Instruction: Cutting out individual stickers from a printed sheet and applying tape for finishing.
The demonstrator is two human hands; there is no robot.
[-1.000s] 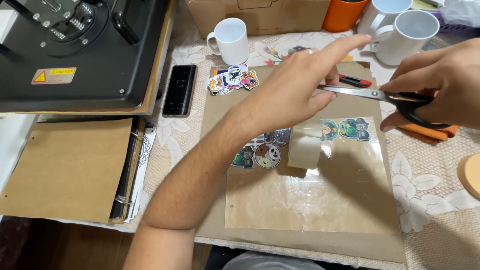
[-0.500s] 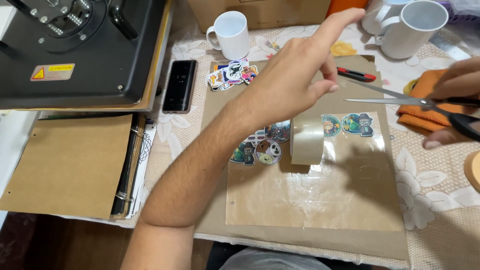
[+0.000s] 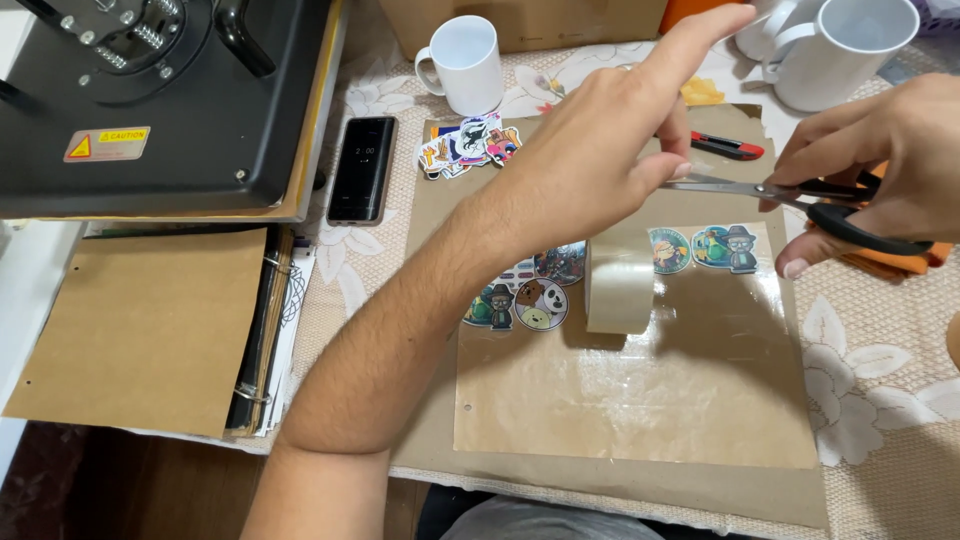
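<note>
Tape hangs as a loose loop below the left hand, just above the glossy sheet on the brown paper. Left hand's grip: thumb and a finger pressed together on the tape's upper end, index finger sticking straight out toward the mugs. Right hand holds the scissors, fingers closed through the black handles; blades look almost shut, tips right at the left fingertips where the tape is held (can't tell if they touch the strip).

Step in hand, as I judge it: cutting a piece of tape off, snip at the pinched end. Next move likely calls for the strip to be kept taut and the blades kept square across it, clear of the fingertips.

Orientation: tape strip's long axis runs roughly up-down in view, from the pinch down to the curl over the sheet; curl's open side faces the camera. Scissors' long axis runs nearly level, tips pointing left.

Around: stickers left of the tape on the sheet, more stickers right of it, a sticker pile near the phone. White mug at top, heat press top left, red cutter behind the hands. Lace tabletop under everything.
</note>
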